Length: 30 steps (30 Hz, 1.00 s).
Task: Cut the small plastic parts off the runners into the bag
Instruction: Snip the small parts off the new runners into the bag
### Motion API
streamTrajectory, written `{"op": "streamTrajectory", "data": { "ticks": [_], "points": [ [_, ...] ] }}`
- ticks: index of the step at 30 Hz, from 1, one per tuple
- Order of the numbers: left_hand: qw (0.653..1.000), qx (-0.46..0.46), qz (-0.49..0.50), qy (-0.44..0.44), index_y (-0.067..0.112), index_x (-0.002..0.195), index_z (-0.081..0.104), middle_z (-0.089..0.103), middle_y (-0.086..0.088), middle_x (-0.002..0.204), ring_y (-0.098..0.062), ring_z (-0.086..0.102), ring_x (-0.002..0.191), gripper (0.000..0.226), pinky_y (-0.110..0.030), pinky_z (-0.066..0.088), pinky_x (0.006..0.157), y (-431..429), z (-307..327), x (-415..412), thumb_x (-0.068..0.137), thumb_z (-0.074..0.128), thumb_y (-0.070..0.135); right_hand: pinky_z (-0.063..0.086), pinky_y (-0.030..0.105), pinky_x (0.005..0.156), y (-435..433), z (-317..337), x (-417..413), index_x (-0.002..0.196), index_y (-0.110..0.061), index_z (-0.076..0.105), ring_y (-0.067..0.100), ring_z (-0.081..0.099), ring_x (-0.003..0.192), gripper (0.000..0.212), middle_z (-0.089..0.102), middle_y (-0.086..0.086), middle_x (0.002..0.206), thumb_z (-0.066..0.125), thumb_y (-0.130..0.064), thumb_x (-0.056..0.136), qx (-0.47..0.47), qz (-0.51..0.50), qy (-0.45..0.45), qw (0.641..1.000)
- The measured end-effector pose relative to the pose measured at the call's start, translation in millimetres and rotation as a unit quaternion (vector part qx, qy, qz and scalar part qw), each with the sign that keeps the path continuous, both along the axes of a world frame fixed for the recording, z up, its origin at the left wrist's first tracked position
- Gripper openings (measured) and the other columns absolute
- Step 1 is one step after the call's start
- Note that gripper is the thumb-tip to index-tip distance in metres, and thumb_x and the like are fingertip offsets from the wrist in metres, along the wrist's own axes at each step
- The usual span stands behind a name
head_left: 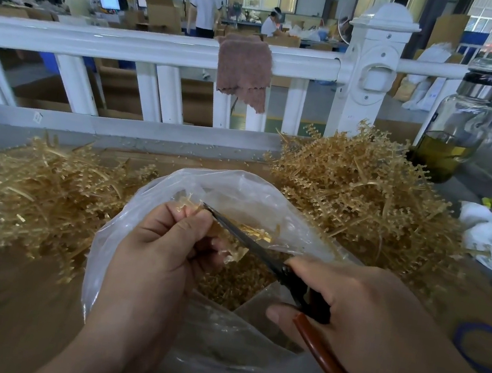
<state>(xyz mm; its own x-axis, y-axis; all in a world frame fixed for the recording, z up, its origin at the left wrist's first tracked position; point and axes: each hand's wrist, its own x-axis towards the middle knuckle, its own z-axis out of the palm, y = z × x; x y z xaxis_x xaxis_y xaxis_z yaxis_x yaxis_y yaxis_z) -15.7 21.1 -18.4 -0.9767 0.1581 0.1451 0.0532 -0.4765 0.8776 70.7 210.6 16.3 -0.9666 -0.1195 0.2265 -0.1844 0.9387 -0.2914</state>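
Right hand near, fingers curled round the handles of the scissors. Left hand pinches a runner between thumb and fingertips, over the open mouth of the clear plastic bag. Blades lie along the runner and look nearly closed. Step: mid-snip, probably, with cut parts heaped inside the bag. Next: reopen blades, feed the runner on, keep it over the bag. Left pile looks stripped. Right pile, far, looks uncut. Glass bottle stands beyond.
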Motion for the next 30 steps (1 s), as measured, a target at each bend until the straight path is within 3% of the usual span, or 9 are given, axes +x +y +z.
{"op": "streamTrajectory", "data": {
  "ticks": [5, 9, 20, 27, 30],
  "points": [
    [0.998, -0.039, 0.036, 0.037, 0.024, 0.069, 0.067, 0.068, -0.008, 0.077, -0.015, 0.066, 0.068, 0.014, -0.023, 0.054, 0.058, 0.3, 4.0, 2.0, 0.08, 0.067, 0.032, 0.039, 0.021, 0.053, 2.3, 0.1, -0.8, 0.079, -0.033, 0.049, 0.006, 0.054, 0.066, 0.04, 0.051, -0.015, 0.063, 0.042, -0.073, 0.077, 0.005, -0.004, 0.011, 1.0],
    [0.993, -0.058, 0.065, 0.075, 0.028, 0.074, 0.067, 0.069, -0.005, 0.074, -0.015, 0.067, 0.069, 0.013, -0.025, 0.055, 0.061, 1.1, 3.3, 3.5, 0.086, 0.064, 0.026, 0.04, 0.024, 0.054, 3.2, 0.7, -1.2, 0.082, -0.033, 0.05, 0.007, 0.055, 0.067, 0.043, 0.054, -0.014, 0.069, 0.043, -0.076, 0.077, -0.021, 0.006, -0.001, 1.0],
    [0.988, -0.085, 0.072, 0.107, 0.01, 0.087, 0.062, 0.069, -0.011, 0.073, -0.015, 0.068, 0.069, 0.013, -0.021, 0.054, 0.06, 2.3, 2.8, 6.9, 0.088, 0.062, 0.023, 0.044, 0.024, 0.057, 3.0, 3.3, 1.1, 0.092, -0.033, 0.058, 0.004, 0.056, 0.07, 0.049, 0.059, -0.016, 0.072, 0.041, -0.077, 0.077, -0.028, 0.004, 0.007, 1.0],
    [0.986, -0.084, 0.071, 0.123, 0.015, 0.083, 0.063, 0.068, -0.01, 0.072, -0.018, 0.066, 0.068, 0.009, -0.024, 0.055, 0.062, 1.9, 2.3, 7.6, 0.091, 0.062, 0.019, 0.041, 0.019, 0.057, 2.5, 5.5, 2.3, 0.087, -0.031, 0.062, 0.0, 0.056, 0.067, 0.047, 0.056, -0.018, 0.066, 0.044, -0.074, 0.076, -0.047, 0.001, 0.009, 0.999],
    [0.987, -0.072, 0.064, 0.128, 0.016, 0.083, 0.062, 0.067, -0.008, 0.071, -0.016, 0.065, 0.068, 0.007, -0.024, 0.055, 0.063, 3.5, 3.4, 8.0, 0.089, 0.062, 0.017, 0.044, 0.021, 0.062, 3.5, 6.4, 1.8, 0.099, -0.031, 0.064, 0.001, 0.058, 0.073, 0.06, 0.06, -0.017, 0.071, 0.037, -0.078, 0.074, -0.045, 0.006, 0.003, 0.999]
  ]
}}
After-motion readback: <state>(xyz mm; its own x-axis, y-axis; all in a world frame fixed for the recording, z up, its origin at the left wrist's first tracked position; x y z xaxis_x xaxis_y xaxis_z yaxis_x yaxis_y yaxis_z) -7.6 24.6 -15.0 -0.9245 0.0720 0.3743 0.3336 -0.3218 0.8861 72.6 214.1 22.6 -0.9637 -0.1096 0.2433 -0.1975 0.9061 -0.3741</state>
